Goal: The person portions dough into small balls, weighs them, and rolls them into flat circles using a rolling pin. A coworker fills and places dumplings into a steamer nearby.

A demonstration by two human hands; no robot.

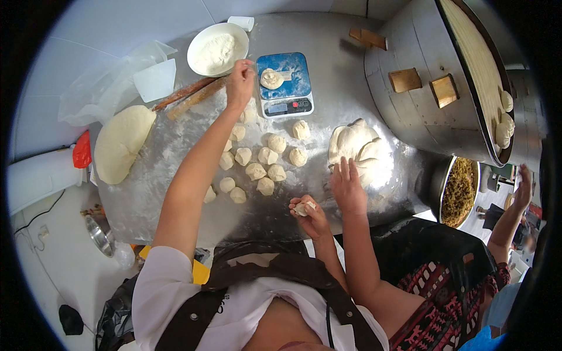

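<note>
My left hand (241,83) is raised over the table beside the white bowl of flour (218,51), with its fingers bunched; I cannot tell whether anything is between them. A blue-topped digital kitchen scale (287,98) stands just right of it, carrying a dough piece (271,79). Low at the table's near edge, my right hand (312,218) holds a small piece of dough (304,208) in its curled fingers. Several floured dough balls (267,156) lie between my two hands. A large folded dough mass (354,142) lies to the right, under a co-worker's hand (348,182).
Two rolling pins (196,100), a white scraper (155,81) and a large dough slab (121,145) lie at left. A big metal steamer (421,66) with buns stands at back right, above a bowl of brown filling (459,191). The co-worker's other arm (505,228) is raised at far right.
</note>
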